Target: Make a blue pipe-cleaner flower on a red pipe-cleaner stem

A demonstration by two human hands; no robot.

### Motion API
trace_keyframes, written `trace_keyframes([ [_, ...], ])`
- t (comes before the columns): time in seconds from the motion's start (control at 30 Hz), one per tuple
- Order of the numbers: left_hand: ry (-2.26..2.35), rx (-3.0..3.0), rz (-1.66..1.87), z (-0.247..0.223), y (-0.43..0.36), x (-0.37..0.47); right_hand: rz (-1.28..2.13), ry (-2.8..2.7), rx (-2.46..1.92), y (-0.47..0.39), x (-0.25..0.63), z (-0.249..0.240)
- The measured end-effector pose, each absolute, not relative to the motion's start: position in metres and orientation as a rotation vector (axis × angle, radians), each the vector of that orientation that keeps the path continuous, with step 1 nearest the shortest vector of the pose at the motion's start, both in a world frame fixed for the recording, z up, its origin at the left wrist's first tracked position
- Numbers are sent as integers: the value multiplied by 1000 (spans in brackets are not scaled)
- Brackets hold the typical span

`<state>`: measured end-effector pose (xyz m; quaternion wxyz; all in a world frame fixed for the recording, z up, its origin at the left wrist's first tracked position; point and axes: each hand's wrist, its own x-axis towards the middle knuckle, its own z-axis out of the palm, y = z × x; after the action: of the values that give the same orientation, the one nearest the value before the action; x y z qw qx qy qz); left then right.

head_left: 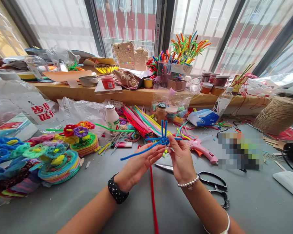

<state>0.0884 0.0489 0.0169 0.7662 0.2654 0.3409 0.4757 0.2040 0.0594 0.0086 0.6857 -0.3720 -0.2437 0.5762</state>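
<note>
supporting from the left, the bare left hand [140, 165] is lying palm up, fingers together and nearly straight, not gripping anything that shows; keeping it flat like this is probably giving the soft stems a steady rest without kinking them. just above its fingertips, between both hands over the grey table [127, 211], a bright blue, fuzzy pipe-cleaner shape [164, 140] is hovering. on the right, the bare right hand [183, 159] is pinching its edge between thumb and fingertips; holding close to the crossing is likely guarding the twist from loosening. for looks, going rightward: one long tail is slanting down and left, a shorter arm is pointing left, a small looped knot is sitting central, two straight arms are standing side by side, and another is poking out behind the right fingers.
</note>
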Motion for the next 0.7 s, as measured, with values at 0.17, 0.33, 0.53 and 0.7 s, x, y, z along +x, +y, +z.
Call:
trace_keyframes([
  [0.17, 695, 714, 1087, 17, 42, 96, 1315, -713, -833, 57, 198, 0],
  [0.33, 820, 547, 1315, 14, 46, 95, 1340, -797, -797, 55, 195, -2],
  [0.53, 952, 637, 1346, 17, 46, 93, 1539, -650, -855, 57, 198, -1],
  [0.7, 1005, 706, 1262, 20, 48, 89, 1687, -705, -807, 64, 211, 0],
])
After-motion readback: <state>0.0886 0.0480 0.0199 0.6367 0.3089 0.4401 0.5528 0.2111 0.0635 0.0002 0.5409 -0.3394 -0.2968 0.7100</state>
